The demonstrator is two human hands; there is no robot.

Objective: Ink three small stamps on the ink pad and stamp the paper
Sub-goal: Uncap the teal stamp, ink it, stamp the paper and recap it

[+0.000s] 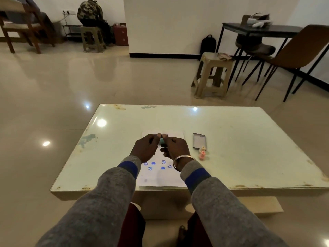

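Teal stamp (161,141) pinched above paper (160,175), which bears blue prints. Cream stamp (202,149), pink stamp (202,155) upright beside open pad (199,141), right.

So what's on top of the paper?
Blue stamp marks show on the paper. Both hands hover above with a small teal thing, covering its middle.

No words, brand names or numbers can be read anywhere in the view. The only marks are blue stamped impressions on the paper (161,177): several round ring-shaped ones and two solid heart-like blobs, clustered toward 6 o'clock from the hands, their inner detail too small to make out. The ink pad (199,141), at about 3 o'clock from the hands, shows a pale face with no legible lettering.
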